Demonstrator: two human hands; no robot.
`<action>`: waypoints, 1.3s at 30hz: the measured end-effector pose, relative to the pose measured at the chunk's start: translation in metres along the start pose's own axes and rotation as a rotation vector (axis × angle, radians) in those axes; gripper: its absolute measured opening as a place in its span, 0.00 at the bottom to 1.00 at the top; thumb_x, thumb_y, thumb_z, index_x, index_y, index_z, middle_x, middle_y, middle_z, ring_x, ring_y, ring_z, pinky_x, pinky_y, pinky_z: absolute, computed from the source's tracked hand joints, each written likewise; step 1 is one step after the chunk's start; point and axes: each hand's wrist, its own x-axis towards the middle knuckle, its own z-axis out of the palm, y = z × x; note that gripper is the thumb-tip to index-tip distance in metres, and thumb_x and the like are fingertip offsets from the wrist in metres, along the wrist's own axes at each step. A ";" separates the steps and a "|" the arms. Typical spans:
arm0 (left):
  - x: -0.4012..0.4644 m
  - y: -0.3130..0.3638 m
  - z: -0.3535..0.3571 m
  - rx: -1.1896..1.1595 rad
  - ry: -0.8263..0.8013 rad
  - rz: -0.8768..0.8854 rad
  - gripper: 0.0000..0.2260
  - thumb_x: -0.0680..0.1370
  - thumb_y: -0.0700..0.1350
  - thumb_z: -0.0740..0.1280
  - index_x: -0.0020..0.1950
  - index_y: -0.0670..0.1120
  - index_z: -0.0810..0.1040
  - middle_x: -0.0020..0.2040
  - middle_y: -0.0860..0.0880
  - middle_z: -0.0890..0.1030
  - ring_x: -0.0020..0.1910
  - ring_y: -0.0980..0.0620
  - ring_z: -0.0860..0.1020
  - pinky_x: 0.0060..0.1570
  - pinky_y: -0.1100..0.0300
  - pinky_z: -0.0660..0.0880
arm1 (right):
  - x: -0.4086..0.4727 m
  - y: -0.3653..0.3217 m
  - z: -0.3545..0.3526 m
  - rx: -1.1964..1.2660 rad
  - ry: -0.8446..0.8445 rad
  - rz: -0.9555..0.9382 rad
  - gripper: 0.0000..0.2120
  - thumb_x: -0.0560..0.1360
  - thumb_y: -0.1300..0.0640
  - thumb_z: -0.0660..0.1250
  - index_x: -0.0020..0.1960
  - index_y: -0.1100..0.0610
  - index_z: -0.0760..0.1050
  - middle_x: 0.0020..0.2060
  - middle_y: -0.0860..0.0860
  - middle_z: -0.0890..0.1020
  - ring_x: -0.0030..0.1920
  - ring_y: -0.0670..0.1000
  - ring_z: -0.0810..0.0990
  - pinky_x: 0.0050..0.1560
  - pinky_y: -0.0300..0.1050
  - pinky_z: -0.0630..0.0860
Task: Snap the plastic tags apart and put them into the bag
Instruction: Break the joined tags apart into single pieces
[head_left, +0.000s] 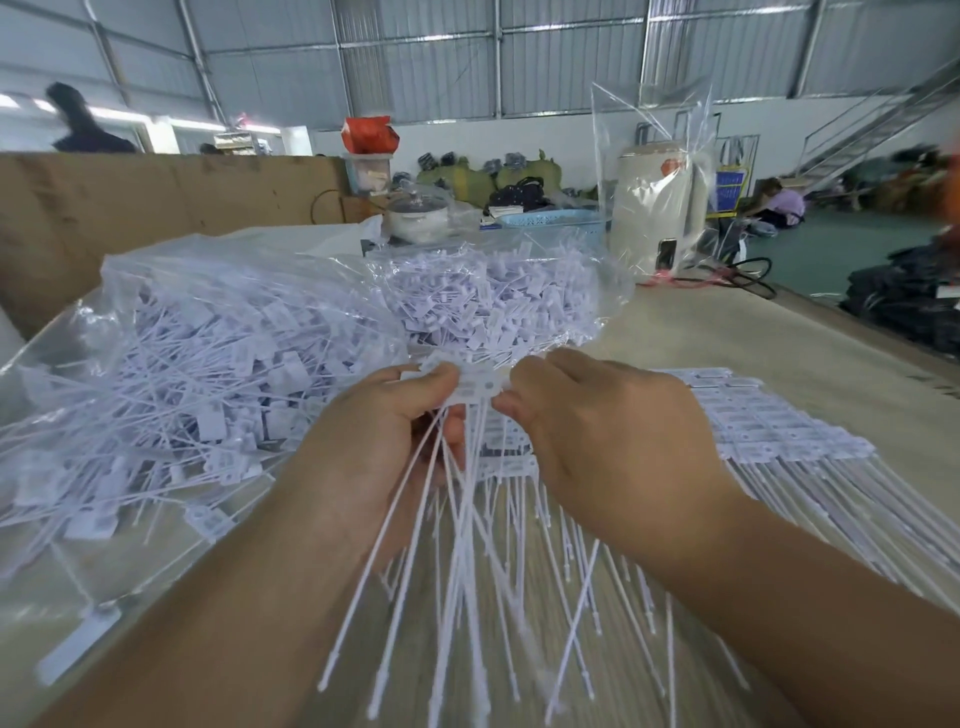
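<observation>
Both hands gripped one bunch of white plastic tags above the table, beside the open bag.

The left hand (384, 431) curled its fingers round the gathered tags (475, 387), thumb on top of the flat heads, while the right hand (597, 431) pinched the same heads from the other side, fingertips bent in against them. The tags' long thin tails fanned down and toward the camera between the two forearms. To the left, touching the left hand's side, lay a clear plastic bag (171, 291) already heaped with loose tags, its mouth open toward the hands. On the wooden table (737, 332), just right of the right hand, rested flat sheets of joined tags (779, 431), stacked and overlapping. Farther back stood a blue basket (550, 221) and a white appliance (654, 208) under clear film.
</observation>
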 end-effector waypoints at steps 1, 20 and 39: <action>-0.001 -0.001 -0.004 0.007 -0.025 0.013 0.10 0.81 0.36 0.61 0.38 0.40 0.73 0.19 0.50 0.73 0.16 0.57 0.71 0.17 0.68 0.69 | 0.000 0.000 -0.001 -0.003 -0.006 -0.006 0.14 0.77 0.55 0.64 0.34 0.58 0.72 0.25 0.51 0.70 0.21 0.55 0.66 0.25 0.38 0.55; -0.018 -0.013 0.014 -0.309 -0.178 0.037 0.07 0.73 0.42 0.69 0.48 0.41 0.78 0.33 0.45 0.80 0.29 0.51 0.78 0.31 0.59 0.78 | -0.005 -0.008 -0.004 0.290 0.274 0.160 0.17 0.79 0.55 0.62 0.33 0.58 0.66 0.25 0.47 0.65 0.23 0.53 0.66 0.22 0.45 0.65; -0.014 -0.014 -0.001 0.430 -0.236 0.236 0.15 0.66 0.50 0.75 0.47 0.44 0.80 0.34 0.47 0.83 0.32 0.52 0.80 0.33 0.59 0.77 | -0.007 0.015 -0.003 0.384 -0.483 0.088 0.34 0.74 0.35 0.49 0.75 0.48 0.47 0.38 0.43 0.78 0.35 0.44 0.77 0.36 0.48 0.74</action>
